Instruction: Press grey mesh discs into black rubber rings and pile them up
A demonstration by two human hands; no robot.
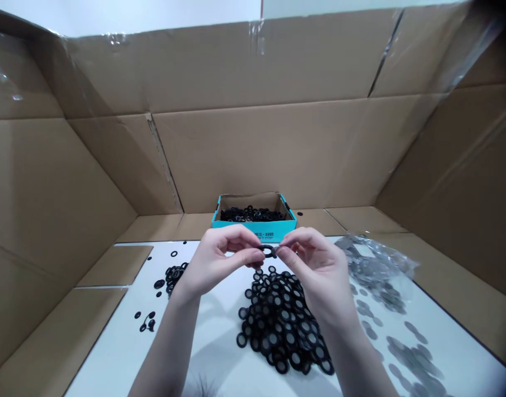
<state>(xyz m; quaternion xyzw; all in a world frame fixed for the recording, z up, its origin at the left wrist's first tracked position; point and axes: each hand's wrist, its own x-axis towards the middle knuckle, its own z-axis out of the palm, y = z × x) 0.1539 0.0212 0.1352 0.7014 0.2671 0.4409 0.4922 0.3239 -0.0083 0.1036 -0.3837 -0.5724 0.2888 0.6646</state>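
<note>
Black rubber ring (268, 251) pinched at opposite edges between the fingertips of left hand (217, 262) and right hand (314, 273), lifted clear of the heap of mesh-centred black rings (281, 325), which keeps it separate. Teal cardboard box (253, 231) sits beyond, holding more black rings; loose grey mesh discs (414, 358) lie right.

Worktop (104, 347) set inside a cardboard enclosure (277, 154), with cardboard walls behind and to both sides. Just behind the worktop's far edge, an open box (255, 218) holding rubber rings. At the worktop's middle, a large pile of rings (277, 325). Left of the pile, a smaller heap of rings (174, 277), then a few stray rings (146, 321) further left. To the right, a plastic bag of discs (377, 264), with loose discs (414, 358) nearer the front. Above the pile, one ring (268, 251) pinched between left hand (219, 262) and right hand (319, 275).
</note>
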